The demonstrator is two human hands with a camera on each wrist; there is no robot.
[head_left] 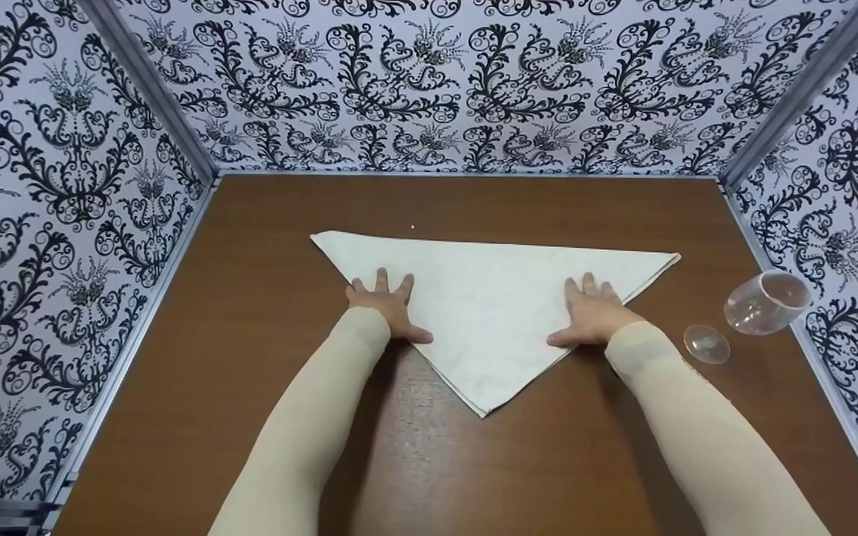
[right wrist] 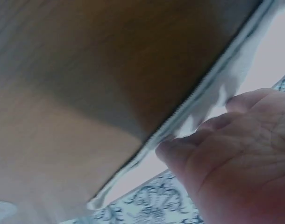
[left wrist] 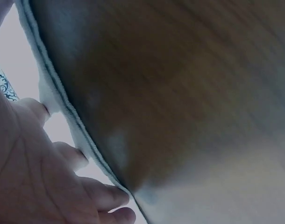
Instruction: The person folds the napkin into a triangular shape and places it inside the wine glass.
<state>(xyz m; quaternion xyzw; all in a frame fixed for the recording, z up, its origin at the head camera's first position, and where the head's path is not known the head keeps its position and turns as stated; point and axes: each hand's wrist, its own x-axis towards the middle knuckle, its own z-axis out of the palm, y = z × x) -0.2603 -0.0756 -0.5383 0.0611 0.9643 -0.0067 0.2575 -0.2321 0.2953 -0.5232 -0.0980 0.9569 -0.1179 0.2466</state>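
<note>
My left hand [head_left: 384, 301] and right hand [head_left: 591, 313] lie flat with fingers spread, pressing the white cloth [head_left: 492, 309] down, I think to keep its fold smooth. The cloth is a triangle in the middle of the brown table [head_left: 250, 372], its point toward me. Off to the right, a clear glass [head_left: 760, 305] lies tipped on its side with nothing in it.

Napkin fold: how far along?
Done: the white cloth napkin already lies folded into a triangle, point toward the person. In hand: left hand and right hand press flat on its slanted edges. Left: any further folds; the clear plastic stemmed glass lies tipped, untouched, on the brown table.
</note>
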